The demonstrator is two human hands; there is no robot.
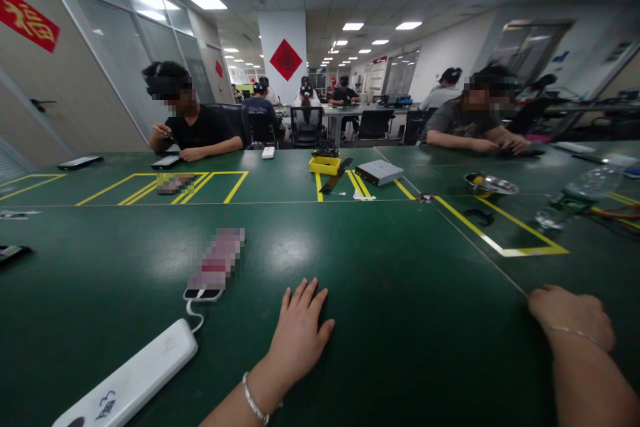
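Best to rest left hand [301, 328] palm-down on surface [410, 293], empty w/ fingers loosely spread, not snagging cable [197, 318] b/w phone [217, 260] + white device [133, 370] at left, and relax right hand [573, 313] at near right, tho can't tell if clenched tbh.

Left hand [299, 332] splayed, right hand [573, 315] curled

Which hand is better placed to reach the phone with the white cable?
Probably the left hand: it lies palm down with fingers spread, close to the phone. The right hand is much farther off, toward the right edge.
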